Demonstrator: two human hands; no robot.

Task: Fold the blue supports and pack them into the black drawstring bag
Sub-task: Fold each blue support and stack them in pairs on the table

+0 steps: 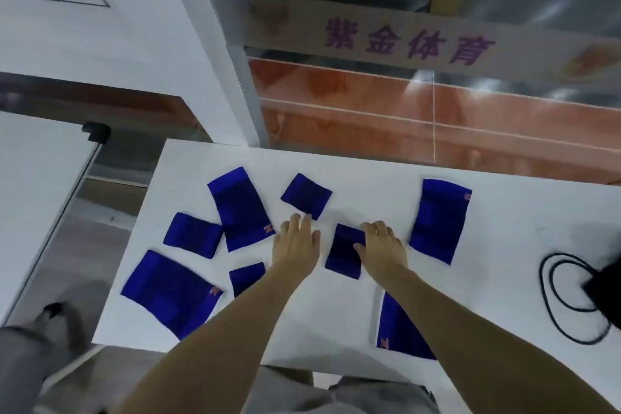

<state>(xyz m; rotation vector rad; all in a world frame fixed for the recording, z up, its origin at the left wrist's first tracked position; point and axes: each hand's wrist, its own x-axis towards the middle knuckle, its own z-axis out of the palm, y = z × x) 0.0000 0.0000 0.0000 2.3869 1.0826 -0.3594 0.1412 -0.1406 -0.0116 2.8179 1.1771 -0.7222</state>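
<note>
White and fairly bare, the surface [369, 178] stands against a glass wall with a pale band bearing purple characters [408, 40], and a reddish floor shows beyond the glass. Eight blue supports lie scattered flat on it, none folded together with another. On the left side sit a large support [169, 292] near the front edge, a small support [193, 235] behind it, a long support [240, 208] angled beside that and overlapping its corner, and a partly hidden support [245, 277] tucked under the left forearm. A small square support [306, 196] lies farther back, near the middle. The left hand [297, 240] rests palm down on the surface with fingers straight and spread, its fingertips just touching the near corner of that square piece; its grip holds nothing. The right hand [383, 245] lies flat with relaxed fingers, its thumb and palm edge on the right side of a middle support [344, 250], pressing rather than pinching it. A tall support [440, 220] lies to the right of that hand, and another support [398, 329] sits at the front edge, partly under the right forearm. The black drawstring bag [605, 286] is at the far right edge, mostly cut off, with its black cord [554, 292] looped on the surface beside it.
</note>
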